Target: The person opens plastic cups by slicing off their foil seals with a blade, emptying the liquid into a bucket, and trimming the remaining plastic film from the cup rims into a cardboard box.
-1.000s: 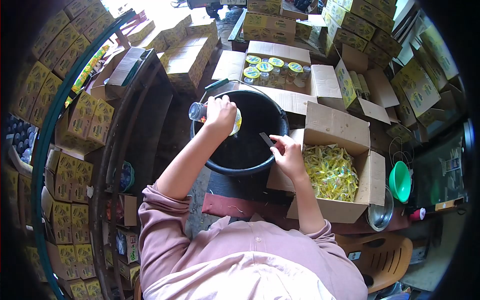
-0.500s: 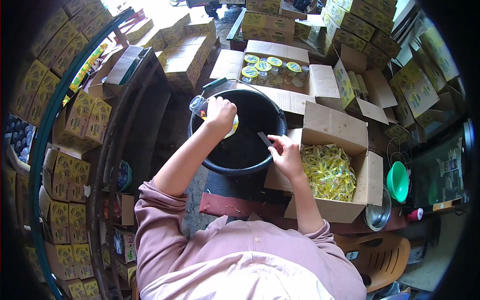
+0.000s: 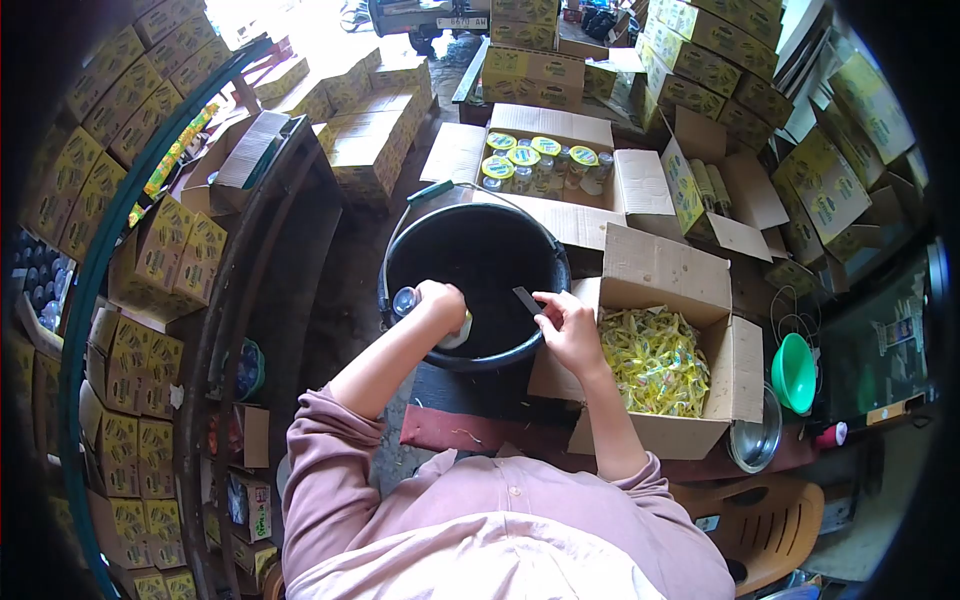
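Observation:
A large black bucket point(image 3: 480, 240) with a wire handle stands in front of me. At its near left rim, my left hand point(image 3: 438, 308) is closed around a clear plastic cup point(image 3: 405, 300). The cup lies on its side in the grip, with its base to the left and a yellowish-white part showing below the fingers. What is inside it is mostly hidden. Over the bucket's right rim, my right hand point(image 3: 568, 326) pinches a thin, flat grey strip point(image 3: 525, 299) that looks like a blade. Its tip points up and left over the bucket.
To the right, an open carton point(image 3: 660, 440) holds many small yellow packets point(image 3: 655, 365). Behind the bucket, another carton point(image 3: 555, 120) contains several yellow-lidded cups point(image 3: 524, 155). A green bowl point(image 3: 795, 373) is at far right; a dark rack point(image 3: 240, 290) and stacked boxes point(image 3: 140, 350) line the left.
My left hand has moved down and nearer my body with the cup, from over the bucket to its near left rim. My right hand has barely moved. The view has shifted slightly.

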A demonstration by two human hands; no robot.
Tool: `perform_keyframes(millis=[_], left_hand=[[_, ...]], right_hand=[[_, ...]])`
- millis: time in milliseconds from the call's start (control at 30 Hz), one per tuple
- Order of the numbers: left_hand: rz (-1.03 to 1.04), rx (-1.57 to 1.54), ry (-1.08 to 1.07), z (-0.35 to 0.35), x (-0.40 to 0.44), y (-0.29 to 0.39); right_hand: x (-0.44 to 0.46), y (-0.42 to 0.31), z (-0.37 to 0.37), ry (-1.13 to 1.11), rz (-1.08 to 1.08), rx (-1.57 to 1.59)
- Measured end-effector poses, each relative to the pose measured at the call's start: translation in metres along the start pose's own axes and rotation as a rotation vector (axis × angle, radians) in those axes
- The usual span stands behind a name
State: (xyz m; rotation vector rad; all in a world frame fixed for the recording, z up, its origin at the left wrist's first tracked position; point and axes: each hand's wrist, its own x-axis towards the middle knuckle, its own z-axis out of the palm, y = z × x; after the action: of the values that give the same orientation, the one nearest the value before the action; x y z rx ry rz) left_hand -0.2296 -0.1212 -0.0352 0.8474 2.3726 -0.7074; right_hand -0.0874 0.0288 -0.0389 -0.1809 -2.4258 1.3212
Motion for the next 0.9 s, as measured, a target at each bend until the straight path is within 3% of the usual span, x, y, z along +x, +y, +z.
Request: perform_keyframes(millis=[67,167,200,300,433,567,633,700,767,800,833,900], left_hand=[[-0.018,-0.081,0.120,-0.001,0.000,-0.006],[0.052,0.006,-0.102,-0.009,-0.014,-0.004],[0.033,-0.052,-0.011,-0.007,-0.014,-0.005],[-0.007,-0.077,-0.200,-0.002,-0.007,-0.006],[0.036,-0.221,0.242,-0.006,-0.018,-0.004],[0.073,-0.036,0.170,-0.001,-0.013,-0.001],[0.022,0.025,-0.058,-0.003,-0.019,0.005],[0.053,0.003,0.017,-0.007,-0.021,0.004],[0.030,-0.056,0.420,0.006,-0.011,0.005],[0.066,-0.006,0.288,0.008,-0.005,0.006],[0.154,0.082,-0.032,-0.004,-0.020,0.007],[0.134,-0.014,-0.058,-0.001,-0.014,0.002]], right_hand=[[0.001,-0.001,0.000,-0.004,0.003,0.009],[0.002,0.000,-0.001,-0.008,-0.002,0.016],[0.001,0.001,-0.001,-0.004,0.024,0.047],[0.002,0.002,-0.001,0.027,0.107,0.166],[0.003,0.007,-0.003,0.087,0.201,0.349],[0.003,0.009,-0.005,0.155,0.213,0.409],[0.003,0.005,-0.007,0.192,0.205,0.427],[0.002,0.006,-0.008,0.201,0.203,0.455],[0.002,0.007,-0.009,0.208,0.200,0.471],[0.001,0.006,-0.010,0.210,0.198,0.474],[0.001,0.005,-0.010,0.214,0.194,0.478],[0.001,0.006,-0.009,0.224,0.185,0.488]])
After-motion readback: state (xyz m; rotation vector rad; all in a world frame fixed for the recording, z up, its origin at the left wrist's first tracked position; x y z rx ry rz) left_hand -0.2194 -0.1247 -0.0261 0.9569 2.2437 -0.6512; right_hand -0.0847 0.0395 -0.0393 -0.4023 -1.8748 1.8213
